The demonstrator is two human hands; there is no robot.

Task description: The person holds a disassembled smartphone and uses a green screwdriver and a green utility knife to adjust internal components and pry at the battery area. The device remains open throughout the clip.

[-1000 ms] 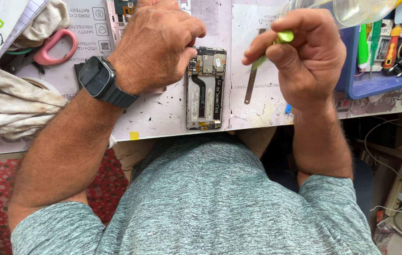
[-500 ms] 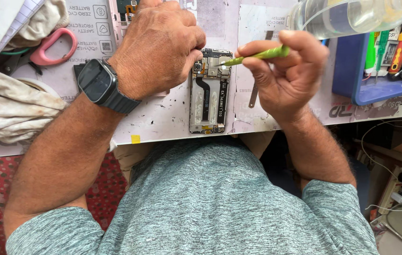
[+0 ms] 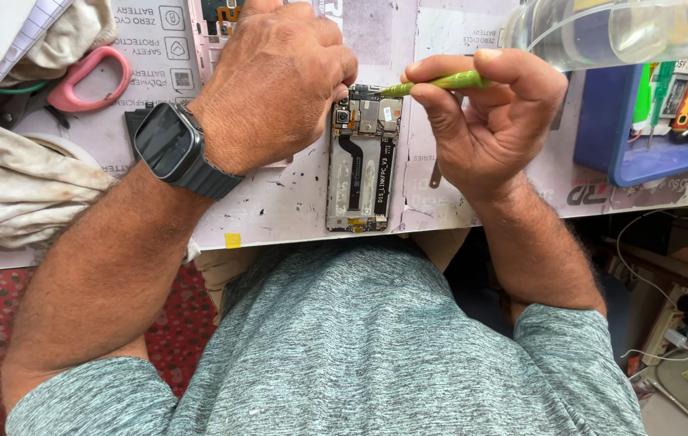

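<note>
Opened phone (image 3: 362,161) is lying back-side up on the pale work mat (image 3: 295,202), near the mat's front edge, just in front of the person's chest. Long axis is running away from the body; the camera end is pointing toward the far side of the bench, the connector end toward the person. Circuit boards and a dark flex ribbon are showing along its length.

Left hand (image 3: 275,89) is resting over the phone's upper left corner, fingers curled together and pressing down on the frame; fingertips themselves are hidden under the knuckles, so exact contact cannot be told. A dark wristwatch (image 3: 172,149) is sitting on that wrist.

Right hand (image 3: 485,121) is pinching a slim green screwdriver (image 3: 433,82), thumb and forefinger clamped on its shaft, other fingers folded in. The tool is lying nearly level, pointing left, tip reaching the top board just beside the camera module.

Judgement: the step in hand is working a fastener or small part at the phone's upper board. The next move is likely calling for the tip staying seated while the left hand is keeping the frame from sliding.

Nearby: pink-handled scissors (image 3: 85,77), a crumpled cloth (image 3: 21,186), a blue tray (image 3: 643,137) of tools, a clear bottle (image 3: 610,32)
</note>
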